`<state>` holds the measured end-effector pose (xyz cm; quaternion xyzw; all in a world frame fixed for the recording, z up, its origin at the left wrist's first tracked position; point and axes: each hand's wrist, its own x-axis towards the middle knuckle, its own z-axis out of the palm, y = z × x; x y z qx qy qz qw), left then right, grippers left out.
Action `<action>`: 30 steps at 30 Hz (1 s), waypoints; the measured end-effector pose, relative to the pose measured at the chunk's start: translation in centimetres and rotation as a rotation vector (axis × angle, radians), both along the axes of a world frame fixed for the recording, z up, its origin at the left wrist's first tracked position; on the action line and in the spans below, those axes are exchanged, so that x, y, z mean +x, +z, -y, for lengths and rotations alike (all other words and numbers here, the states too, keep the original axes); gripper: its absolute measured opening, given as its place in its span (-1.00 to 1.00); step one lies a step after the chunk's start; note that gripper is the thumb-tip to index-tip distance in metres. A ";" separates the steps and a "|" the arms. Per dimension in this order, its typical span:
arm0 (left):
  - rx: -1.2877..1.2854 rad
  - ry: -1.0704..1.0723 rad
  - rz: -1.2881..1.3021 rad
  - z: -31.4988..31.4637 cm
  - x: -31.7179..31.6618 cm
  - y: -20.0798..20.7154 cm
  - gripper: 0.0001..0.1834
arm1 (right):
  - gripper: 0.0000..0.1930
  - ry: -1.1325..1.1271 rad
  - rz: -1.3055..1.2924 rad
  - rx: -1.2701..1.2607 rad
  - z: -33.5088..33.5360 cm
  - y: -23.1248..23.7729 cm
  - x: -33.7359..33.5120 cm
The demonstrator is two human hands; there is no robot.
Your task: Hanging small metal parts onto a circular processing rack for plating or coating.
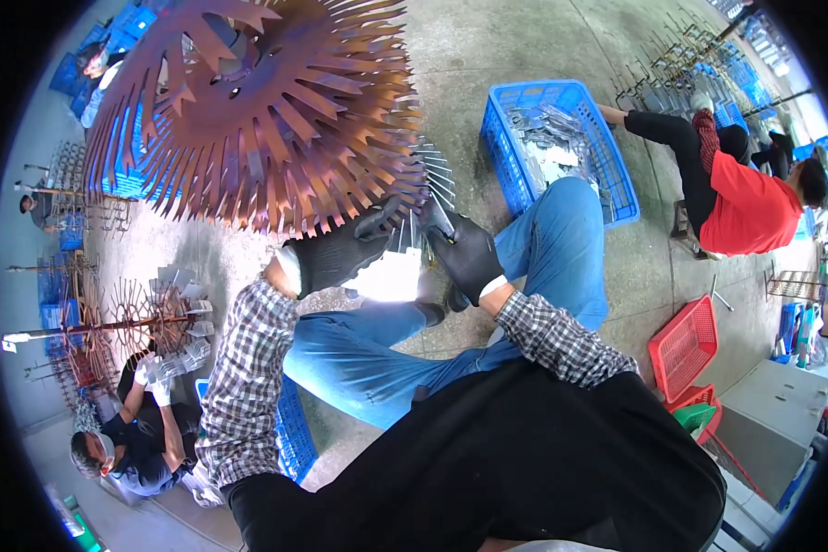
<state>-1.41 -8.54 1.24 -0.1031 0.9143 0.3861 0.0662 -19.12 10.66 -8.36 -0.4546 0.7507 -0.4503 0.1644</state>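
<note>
A big rack of rust-brown, fork-tipped metal prongs (pixel 276 120) in round tiers fills the upper left. My left hand (pixel 340 253), in a black glove, is closed at its lower right edge, with the fingertips partly hidden among the prongs. Next to these fingers a shiny metal plate (pixel 391 274) glares white; whether the left hand grips it is unclear. My right hand (pixel 471 258), also black-gloved, pinches a narrow grey metal plate (pixel 440 219) close to the prongs. Several thin bright plates (pixel 438 175) fan out along the rack's right side, just above my hands.
A blue crate (pixel 561 92) of loose metal plates stands ahead, right of my knee. A red-shirted person (pixel 750 207) sits at far right; another person (pixel 147 460) handles plates at lower left. Red baskets (pixel 683 348) lie at right. A loaded rack (pixel 129 327) stands left.
</note>
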 end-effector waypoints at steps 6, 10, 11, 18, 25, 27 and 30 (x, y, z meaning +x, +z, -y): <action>0.351 0.120 -0.015 0.0 -1.4 -2.4 -0.43 | -0.68 -0.014 -0.061 0.054 -0.1 0.6 0.9; 0.557 0.226 0.238 -0.5 -2.7 -0.8 -0.46 | -0.67 -0.025 -0.128 -0.028 -0.2 0.0 1.3; 0.629 0.261 0.324 -0.5 -2.8 -0.6 -0.47 | -0.67 -0.027 -0.147 -0.055 -0.2 -0.1 1.4; -0.521 -0.488 0.159 -0.9 -6.3 -2.4 -0.66 | -0.66 0.007 -0.127 -0.094 -0.5 0.1 1.7; -0.530 -0.241 0.020 -1.4 -6.3 -6.3 -0.68 | -0.64 -0.003 -0.196 -0.142 -0.6 -0.2 1.8; -0.332 -0.046 0.003 -1.4 -6.2 -7.1 -0.68 | -0.63 -0.012 -0.213 -0.125 -0.6 -0.2 1.8; -0.347 -0.067 -0.001 -1.1 -6.2 -7.5 -0.68 | -0.58 0.008 -0.274 -0.059 -0.6 -0.3 1.7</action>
